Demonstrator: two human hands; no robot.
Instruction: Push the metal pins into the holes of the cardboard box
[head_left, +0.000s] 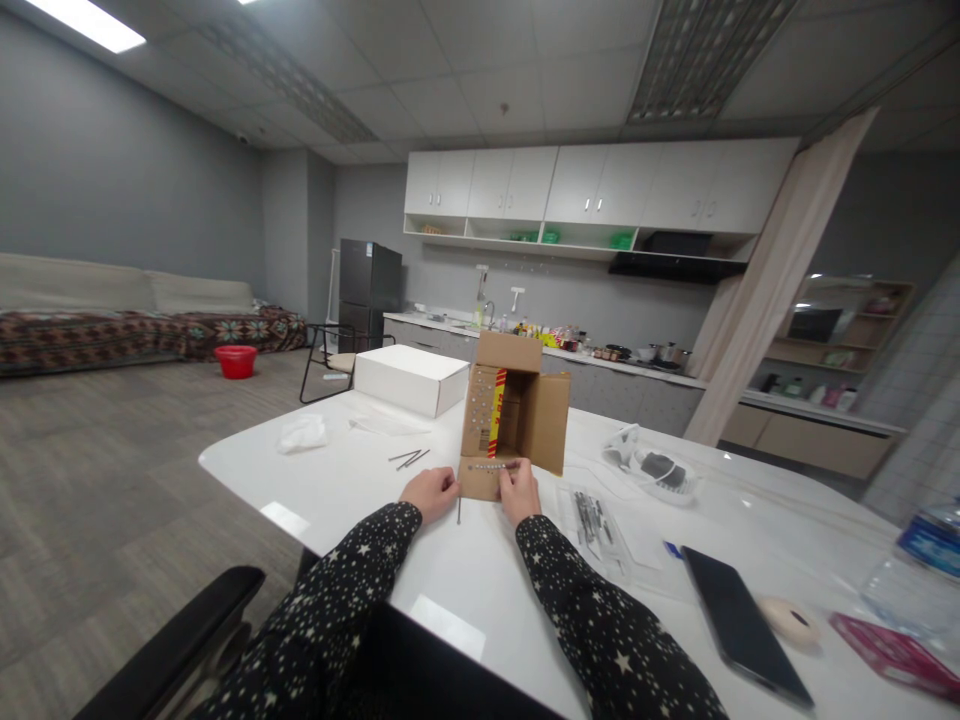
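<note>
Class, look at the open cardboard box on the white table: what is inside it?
The cardboard box lies on its side, opening toward the camera. Only bare brown walls and a red-yellow strip at the left edge show. The dim back is unclear.

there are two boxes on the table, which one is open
The brown cardboard box by both hands, its flaps spread apart. The white box behind it to the left is closed.
</note>
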